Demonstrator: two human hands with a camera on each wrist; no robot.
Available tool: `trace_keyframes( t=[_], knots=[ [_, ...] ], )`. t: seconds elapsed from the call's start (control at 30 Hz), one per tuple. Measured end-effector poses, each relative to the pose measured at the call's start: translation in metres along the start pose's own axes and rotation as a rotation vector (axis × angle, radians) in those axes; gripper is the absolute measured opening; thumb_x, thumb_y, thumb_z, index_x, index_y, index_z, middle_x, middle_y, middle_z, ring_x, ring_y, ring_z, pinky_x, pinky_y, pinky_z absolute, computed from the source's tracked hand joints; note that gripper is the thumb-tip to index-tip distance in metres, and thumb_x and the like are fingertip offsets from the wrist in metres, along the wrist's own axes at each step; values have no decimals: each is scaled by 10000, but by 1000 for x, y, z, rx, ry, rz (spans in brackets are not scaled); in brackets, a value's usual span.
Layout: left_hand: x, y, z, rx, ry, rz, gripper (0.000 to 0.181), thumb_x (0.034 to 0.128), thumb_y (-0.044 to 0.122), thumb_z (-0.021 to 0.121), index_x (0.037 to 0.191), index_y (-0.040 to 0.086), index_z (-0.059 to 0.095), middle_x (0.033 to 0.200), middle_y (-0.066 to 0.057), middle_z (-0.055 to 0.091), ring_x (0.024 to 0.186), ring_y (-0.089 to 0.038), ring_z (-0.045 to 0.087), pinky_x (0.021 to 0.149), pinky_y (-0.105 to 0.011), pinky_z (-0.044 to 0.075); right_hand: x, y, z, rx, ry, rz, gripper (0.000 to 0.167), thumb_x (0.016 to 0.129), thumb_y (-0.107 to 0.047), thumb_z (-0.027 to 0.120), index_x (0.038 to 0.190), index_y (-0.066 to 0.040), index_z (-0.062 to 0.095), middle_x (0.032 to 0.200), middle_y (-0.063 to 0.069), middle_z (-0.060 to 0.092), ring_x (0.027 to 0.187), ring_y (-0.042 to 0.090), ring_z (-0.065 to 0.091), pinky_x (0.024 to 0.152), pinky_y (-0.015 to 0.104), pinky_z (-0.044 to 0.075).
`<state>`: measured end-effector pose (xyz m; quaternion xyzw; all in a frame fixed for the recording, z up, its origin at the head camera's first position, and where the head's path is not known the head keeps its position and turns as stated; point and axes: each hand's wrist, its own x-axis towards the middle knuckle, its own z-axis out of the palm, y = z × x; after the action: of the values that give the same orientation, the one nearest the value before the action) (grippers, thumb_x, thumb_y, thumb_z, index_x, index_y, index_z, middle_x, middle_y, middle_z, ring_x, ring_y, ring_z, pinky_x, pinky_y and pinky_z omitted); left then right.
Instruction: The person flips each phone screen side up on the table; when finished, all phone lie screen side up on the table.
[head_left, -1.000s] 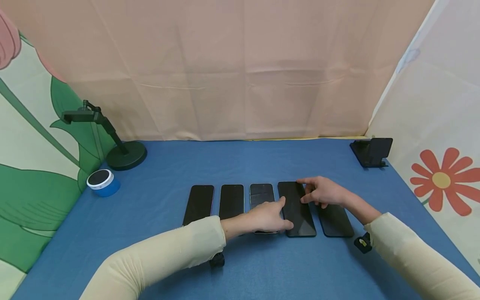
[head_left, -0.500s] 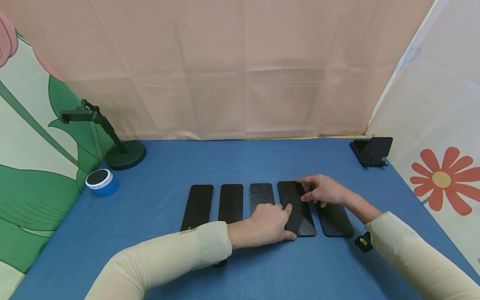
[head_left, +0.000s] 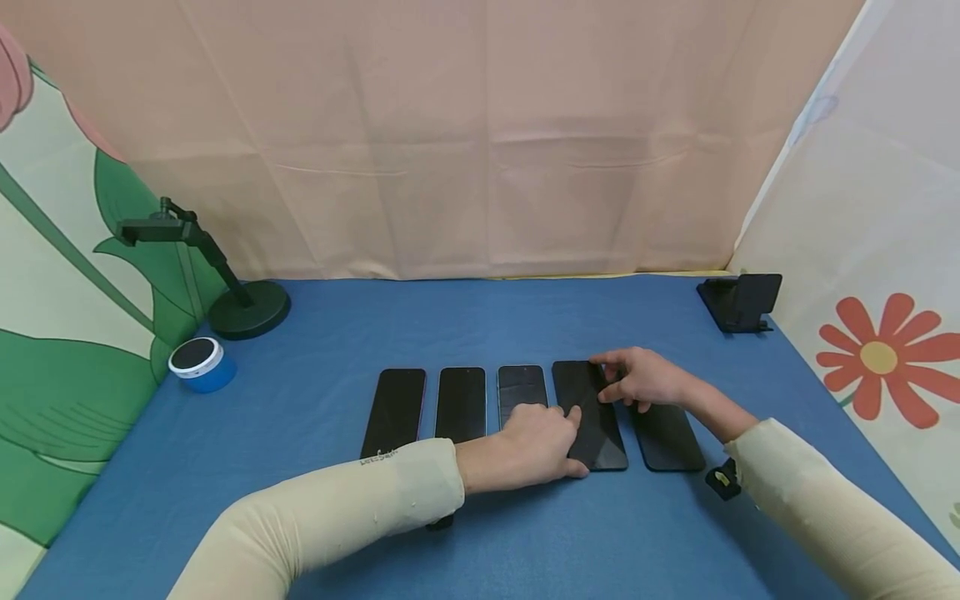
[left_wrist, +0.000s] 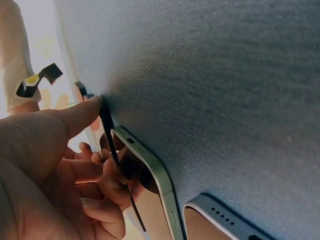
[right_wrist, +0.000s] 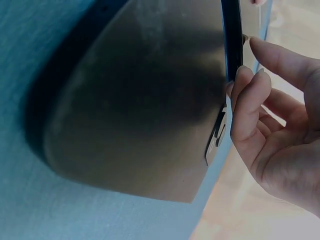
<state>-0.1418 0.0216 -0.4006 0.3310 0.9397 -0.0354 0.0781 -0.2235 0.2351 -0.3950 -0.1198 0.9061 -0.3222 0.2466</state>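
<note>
Several dark-screened smartphones lie flat in a row. The fourth from the left, a large black smartphone point(head_left: 602, 437), has a hand at either side. My left hand point(head_left: 525, 450) holds its near left corner, thumb at the near end and index finger along the left side. My right hand point(head_left: 645, 377) grips its far right corner, index finger at the top and thumb on the screen's right edge. Under my left hand, the third smartphone point(head_left: 522, 385) is partly hidden; its pale frame point(left_wrist: 162, 175) shows in the left wrist view. The rightmost smartphone point(head_left: 669, 442) lies below my right hand.
Two more smartphones, the leftmost point(head_left: 395, 408) and the second point(head_left: 461, 404), lie partly behind the left sleeve. On the blue tabletop point(head_left: 420, 325) stand a black stand with a round base point(head_left: 250, 310), a blue-white tub point(head_left: 202, 367) and a black folding holder point(head_left: 741, 302).
My left hand has shifted slightly nearer to me, and its thumb now sits at the fourth smartphone's near end. My right hand keeps its place. The row of smartphones looks unchanged.
</note>
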Motion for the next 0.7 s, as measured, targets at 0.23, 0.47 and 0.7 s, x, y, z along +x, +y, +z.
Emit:
trace_keyframes(
  t=[0.23, 0.47, 0.7],
  knots=[
    [0, -2, -1, -8, -7, 13, 798, 892, 654, 625, 1492, 144, 494, 1213, -14, 710, 922, -141, 705, 583, -285, 547, 1, -1, -1, -16, -9, -4, 661, 909, -166, 731, 1496, -40, 454, 1062, 109, 568, 620, 170, 531, 503, 320, 465],
    [2, -2, -3, 9, -14, 18, 799, 887, 665, 621, 1491, 157, 498, 1127, 4, 738, 803, -123, 694, 500, -262, 494, 2, 0, -2, -21, 2, -5, 636, 910, -152, 727, 1483, -38, 474, 1074, 114, 562, 626, 172, 530, 498, 311, 457],
    [2, -2, -4, 16, -26, 19, 798, 881, 669, 626, 1483, 158, 510, 1046, -3, 751, 756, -112, 680, 483, -261, 480, 1, -2, -1, -14, 1, -4, 629, 907, -143, 730, 1476, -34, 484, 999, 90, 571, 609, 165, 513, 486, 301, 441]
  ],
)
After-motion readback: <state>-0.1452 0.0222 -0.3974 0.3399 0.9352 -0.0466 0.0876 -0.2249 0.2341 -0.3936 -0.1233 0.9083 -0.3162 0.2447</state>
